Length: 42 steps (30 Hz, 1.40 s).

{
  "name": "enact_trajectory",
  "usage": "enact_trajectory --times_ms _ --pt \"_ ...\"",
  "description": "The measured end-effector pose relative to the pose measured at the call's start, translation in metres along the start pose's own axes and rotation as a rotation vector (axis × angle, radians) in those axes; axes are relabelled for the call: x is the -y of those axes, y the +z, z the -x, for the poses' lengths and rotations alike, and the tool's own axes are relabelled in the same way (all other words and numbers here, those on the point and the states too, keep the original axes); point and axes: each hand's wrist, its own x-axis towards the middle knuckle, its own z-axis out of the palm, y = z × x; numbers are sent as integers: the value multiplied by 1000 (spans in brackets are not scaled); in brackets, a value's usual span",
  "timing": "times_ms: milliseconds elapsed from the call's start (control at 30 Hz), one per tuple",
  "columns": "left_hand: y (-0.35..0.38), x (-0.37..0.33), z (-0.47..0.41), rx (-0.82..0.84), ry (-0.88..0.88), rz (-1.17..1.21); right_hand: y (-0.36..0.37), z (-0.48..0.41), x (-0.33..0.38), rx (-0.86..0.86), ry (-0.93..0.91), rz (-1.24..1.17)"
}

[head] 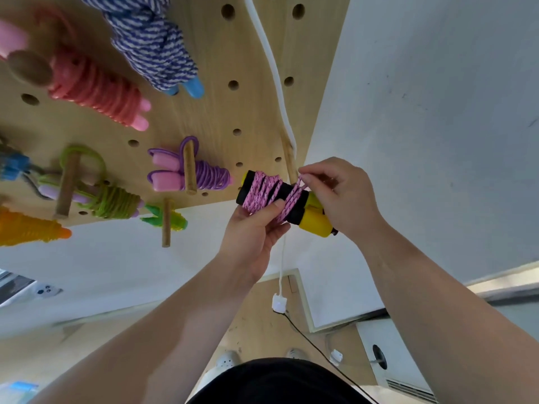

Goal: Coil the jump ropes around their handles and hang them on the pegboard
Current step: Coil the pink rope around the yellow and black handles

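Note:
A pink speckled jump rope [264, 191] is coiled around its black-and-yellow handles [313, 220], held just in front of the lower right corner of the wooden pegboard [221, 112]. My left hand [252, 228] grips the coiled bundle from below, thumb across the cord. My right hand [339, 193] pinches a loop of the pink cord [300, 182] at the bundle's top, right beside a bare wooden peg [288, 158].
Coiled ropes hang on pegs: pink [96, 88], purple-white striped [154, 45], purple [201, 173], green [113, 199], orange [26, 228], small green [169, 220]. A white cord [277, 83] runs down the board to a plug [279, 302]. White wall lies to the right.

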Motion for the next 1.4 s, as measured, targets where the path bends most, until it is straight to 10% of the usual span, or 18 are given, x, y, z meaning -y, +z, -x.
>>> enact_trajectory --times_ms 400,867,1400 --pt "7 -7 -27 -159 48 77 22 -30 -4 -86 -68 -36" --pt "34 -19 -63 -273 112 134 39 -80 -1 -203 349 -102" --pt "29 -3 -67 -270 -83 168 36 -25 -52 32 235 -8"
